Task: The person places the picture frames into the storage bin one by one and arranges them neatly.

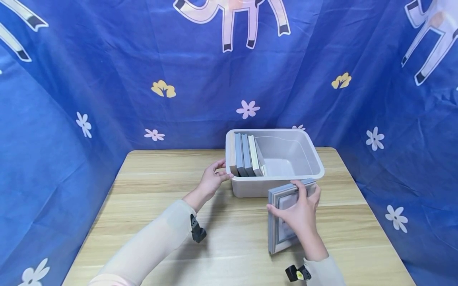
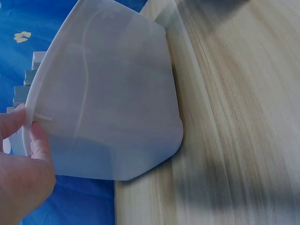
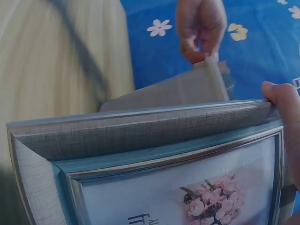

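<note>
A pale grey plastic bin (image 1: 250, 187) stands near the table's back edge. My left hand (image 1: 210, 180) grips its rim at the left corner; the left wrist view shows thumb and fingers (image 2: 40, 143) on either side of the rim. Several slim frame-like items (image 1: 247, 155) stand upright side by side in the bin's left part. In front of the bin, my right hand (image 1: 302, 212) holds a grey picture frame (image 1: 273, 228) upright by its upper part. Its picture of pink flowers (image 3: 215, 199) shows in the right wrist view. Whether it is one frame or two together, I cannot tell.
The bin's right part shows its bare floor (image 1: 280, 167). Under everything lies a light wooden table (image 1: 161, 178). Blue curtains (image 1: 196, 99) printed with flowers and animals hang behind it and on both sides.
</note>
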A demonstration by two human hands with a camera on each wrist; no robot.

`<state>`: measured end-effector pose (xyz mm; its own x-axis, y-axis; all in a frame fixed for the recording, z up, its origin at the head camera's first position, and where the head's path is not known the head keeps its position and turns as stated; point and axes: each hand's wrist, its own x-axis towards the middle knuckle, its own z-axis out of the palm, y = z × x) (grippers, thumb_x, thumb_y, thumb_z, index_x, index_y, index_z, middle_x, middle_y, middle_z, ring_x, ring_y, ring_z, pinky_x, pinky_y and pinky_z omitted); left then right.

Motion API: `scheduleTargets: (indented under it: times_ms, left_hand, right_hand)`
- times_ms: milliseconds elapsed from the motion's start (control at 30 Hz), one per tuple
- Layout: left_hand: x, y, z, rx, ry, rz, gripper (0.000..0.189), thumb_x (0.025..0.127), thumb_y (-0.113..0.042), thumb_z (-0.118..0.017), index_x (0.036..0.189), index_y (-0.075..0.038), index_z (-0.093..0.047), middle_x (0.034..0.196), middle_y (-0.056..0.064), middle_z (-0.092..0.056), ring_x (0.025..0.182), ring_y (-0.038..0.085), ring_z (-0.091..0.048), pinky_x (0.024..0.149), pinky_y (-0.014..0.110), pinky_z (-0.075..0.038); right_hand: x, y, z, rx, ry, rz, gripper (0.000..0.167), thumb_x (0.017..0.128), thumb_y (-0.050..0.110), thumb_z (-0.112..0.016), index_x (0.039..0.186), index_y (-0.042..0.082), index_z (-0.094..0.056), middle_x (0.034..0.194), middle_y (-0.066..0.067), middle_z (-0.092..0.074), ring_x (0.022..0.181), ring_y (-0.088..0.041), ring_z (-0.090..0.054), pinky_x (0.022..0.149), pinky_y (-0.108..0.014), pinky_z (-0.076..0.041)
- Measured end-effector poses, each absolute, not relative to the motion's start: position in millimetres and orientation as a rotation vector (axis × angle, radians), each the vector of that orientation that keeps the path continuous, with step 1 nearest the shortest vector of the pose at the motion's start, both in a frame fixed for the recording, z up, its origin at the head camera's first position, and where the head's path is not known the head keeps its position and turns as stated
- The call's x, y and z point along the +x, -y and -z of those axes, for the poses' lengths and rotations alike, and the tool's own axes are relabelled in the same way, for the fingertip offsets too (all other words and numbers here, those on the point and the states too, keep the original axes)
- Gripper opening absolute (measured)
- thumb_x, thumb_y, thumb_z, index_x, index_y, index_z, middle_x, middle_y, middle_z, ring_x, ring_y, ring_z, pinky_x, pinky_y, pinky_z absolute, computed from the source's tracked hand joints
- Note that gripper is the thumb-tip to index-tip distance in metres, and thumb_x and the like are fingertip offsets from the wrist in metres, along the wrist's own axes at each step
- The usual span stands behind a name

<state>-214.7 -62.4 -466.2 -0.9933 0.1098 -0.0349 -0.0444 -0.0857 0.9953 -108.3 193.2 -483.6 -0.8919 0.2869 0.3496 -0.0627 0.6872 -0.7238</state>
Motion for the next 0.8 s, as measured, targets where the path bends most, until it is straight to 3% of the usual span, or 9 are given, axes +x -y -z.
scheduleTargets:
  times_ms: [433, 800]
  left_hand:
    - [-214, 63, 466, 0.075, -2.068, -2.215, 0.069, 0.08, 0.015, -0.066, 0.142, 0.004, -0.037, 0.128, 0.018, -0.044, 0.082, 0.008, -0.059, 0.078, 0.021, -0.052]
    - [-214, 64, 467, 0.081, -2.062, -2.22, 0.069, 0.079, 0.015, -0.066, 0.142, 0.005, -0.037, 0.128, 0.019, -0.044, 0.082, 0.009, -0.059, 0.078, 0.021, -0.052]
  right_hand:
    - [-103, -193, 432, 0.032, 2.274, -1.069, 0.101, 0.043, 0.035, -0.096, 0.128, 0.02, -0.044, 0.147, -0.023, -0.006, 0.128, -0.044, -0.024, 0.09, -0.063, -0.041]
    - [-113, -200, 387, 0.078, 2.263, -1.111, 0.102, 0.045, 0.03, -0.097, 0.131, 0.022, -0.042, 0.147, -0.016, -0.009, 0.129, -0.036, -0.026, 0.096, -0.059, -0.036]
